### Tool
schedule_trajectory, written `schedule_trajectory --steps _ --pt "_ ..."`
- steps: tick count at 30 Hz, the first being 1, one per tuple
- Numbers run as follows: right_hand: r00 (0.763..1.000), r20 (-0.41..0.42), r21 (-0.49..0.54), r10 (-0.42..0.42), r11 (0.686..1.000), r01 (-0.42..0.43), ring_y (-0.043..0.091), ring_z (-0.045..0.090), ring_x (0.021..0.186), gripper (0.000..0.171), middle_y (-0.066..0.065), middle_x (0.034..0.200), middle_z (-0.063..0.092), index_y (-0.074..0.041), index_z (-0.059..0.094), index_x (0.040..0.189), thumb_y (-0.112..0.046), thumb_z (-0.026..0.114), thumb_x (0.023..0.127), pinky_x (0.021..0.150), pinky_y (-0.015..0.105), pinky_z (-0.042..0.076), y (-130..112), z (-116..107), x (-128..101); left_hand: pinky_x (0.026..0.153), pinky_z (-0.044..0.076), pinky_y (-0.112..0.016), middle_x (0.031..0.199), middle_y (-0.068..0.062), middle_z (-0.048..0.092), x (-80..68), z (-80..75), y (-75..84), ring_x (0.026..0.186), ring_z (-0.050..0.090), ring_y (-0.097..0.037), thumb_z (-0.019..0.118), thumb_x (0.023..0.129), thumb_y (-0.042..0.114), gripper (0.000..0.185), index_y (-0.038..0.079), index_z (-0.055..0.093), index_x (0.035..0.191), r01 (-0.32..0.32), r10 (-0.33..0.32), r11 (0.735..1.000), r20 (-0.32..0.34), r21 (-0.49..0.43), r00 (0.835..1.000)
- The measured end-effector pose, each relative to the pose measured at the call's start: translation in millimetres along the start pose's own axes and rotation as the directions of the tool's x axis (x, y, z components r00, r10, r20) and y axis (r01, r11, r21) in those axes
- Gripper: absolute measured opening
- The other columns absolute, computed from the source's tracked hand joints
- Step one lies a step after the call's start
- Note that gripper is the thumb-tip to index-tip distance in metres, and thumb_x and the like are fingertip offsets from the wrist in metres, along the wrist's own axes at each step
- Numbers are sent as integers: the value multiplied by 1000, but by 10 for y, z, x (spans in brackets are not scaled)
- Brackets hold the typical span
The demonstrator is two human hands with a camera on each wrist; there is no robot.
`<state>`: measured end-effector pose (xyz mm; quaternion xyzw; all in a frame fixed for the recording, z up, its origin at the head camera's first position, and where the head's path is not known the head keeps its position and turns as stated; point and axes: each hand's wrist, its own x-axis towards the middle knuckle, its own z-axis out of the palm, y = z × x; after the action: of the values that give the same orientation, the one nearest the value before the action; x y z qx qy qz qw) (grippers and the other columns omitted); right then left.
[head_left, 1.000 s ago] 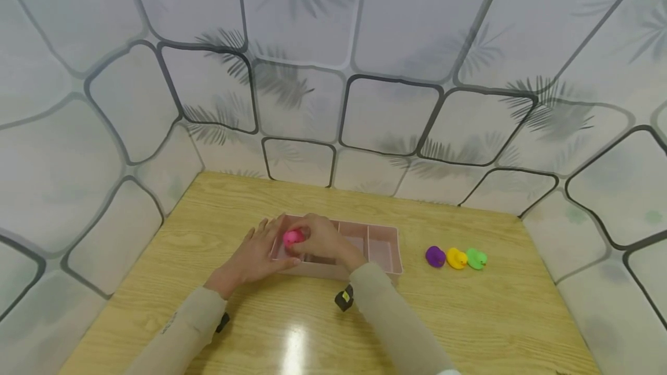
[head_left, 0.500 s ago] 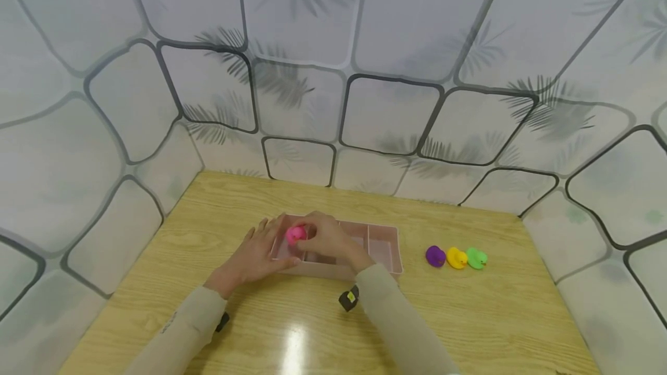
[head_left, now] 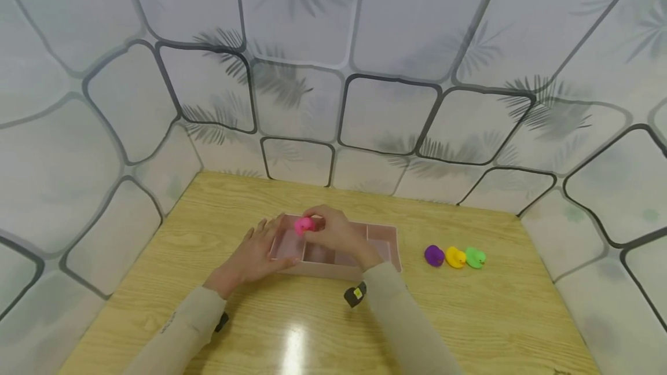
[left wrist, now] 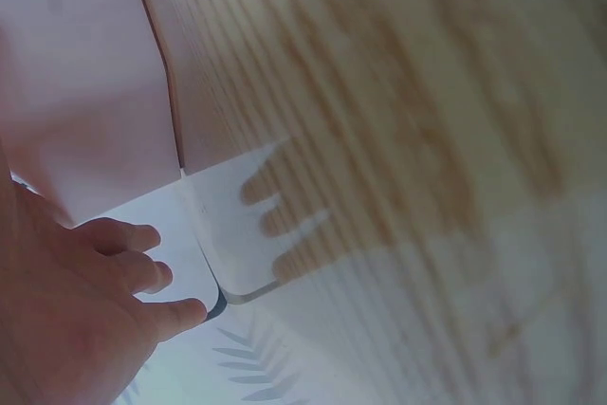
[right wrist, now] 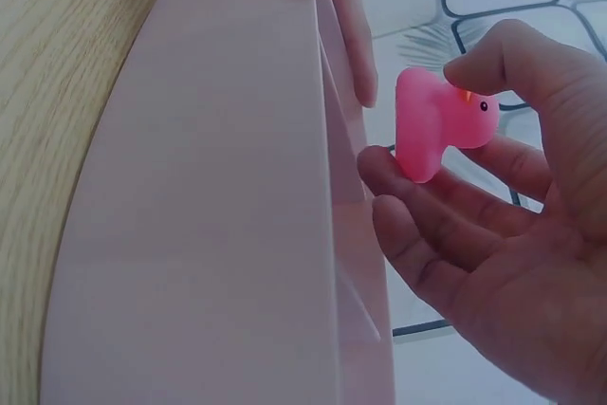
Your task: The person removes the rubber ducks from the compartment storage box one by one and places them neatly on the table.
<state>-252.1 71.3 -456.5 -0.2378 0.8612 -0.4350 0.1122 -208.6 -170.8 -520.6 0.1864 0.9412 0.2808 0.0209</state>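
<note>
A pink rubber duck point(head_left: 304, 225) is pinched between the thumb and fingers of my right hand point(head_left: 340, 234), above the left part of a pale pink divided box point(head_left: 323, 271). The right wrist view shows the duck point(right wrist: 422, 125) lifted clear of the box rim, its beak close to the thumb. My left hand point(head_left: 254, 257) rests on the box's left end with fingers spread and the thumb along the front edge. In the left wrist view, straight fingers of that hand point(left wrist: 76, 310) reach past the box wall point(left wrist: 85, 73).
Right of the box, a purple duck point(head_left: 435, 256), a yellow duck point(head_left: 455, 257) and a green duck point(head_left: 475, 257) stand in a row on the wooden table point(head_left: 469, 317). Patterned walls point(head_left: 388, 114) close in the back and both sides.
My right hand has raised the pink duck out of the box's left compartment and moved it slightly right and away from me. The left hand has stayed in place.
</note>
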Motion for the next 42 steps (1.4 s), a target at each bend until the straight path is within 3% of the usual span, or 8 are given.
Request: schedule_trajectory --steps 7,17,21,34,42 --pt "1000 -11 -7 -21 1000 21 21 69 103 41 11 128 68 -10 68 128 -20 81 90 82 29 60 35 -59 -51 125 18 -74 174 -19 27 9 5 1 158 22 -54 64 91 73 112 11 15 170 -2 2 1000 -1 16 1000" --pt "992 -56 11 -112 994 113 21 68 100 37 12 128 67 -9 73 124 -14 81 88 86 27 58 158 -121 -124 125 17 -74 174 -18 26 7 16 -10 158 21 -54 63 92 74 112 12 14 171 -10 10 1000 -6 16 1000" --pt "993 -74 30 -93 995 95 19 66 98 37 12 130 66 -10 74 124 -10 81 87 88 29 58 194 -160 -157 125 18 -74 174 -18 26 9 22 -18 158 22 -55 63 91 74 112 12 14 171 -15 15 1000 -10 24 1000" --pt "998 -65 123 -26 992 34 24 59 119 41 8 141 63 -14 73 128 -7 80 88 99 35 54 287 -313 -313 125 19 -74 174 -17 27 -6 -2 10 157 23 -55 66 92 71 111 12 15 171 -21 21 1000 -14 11 1000" --pt "987 -154 157 -35 986 59 22 63 112 39 16 135 66 -6 72 130 -6 79 91 93 25 56 380 -385 -393 125 17 -74 174 -17 25 -7 5 14 157 21 -56 66 92 71 111 11 15 170 -22 22 1000 -9 6 1000"
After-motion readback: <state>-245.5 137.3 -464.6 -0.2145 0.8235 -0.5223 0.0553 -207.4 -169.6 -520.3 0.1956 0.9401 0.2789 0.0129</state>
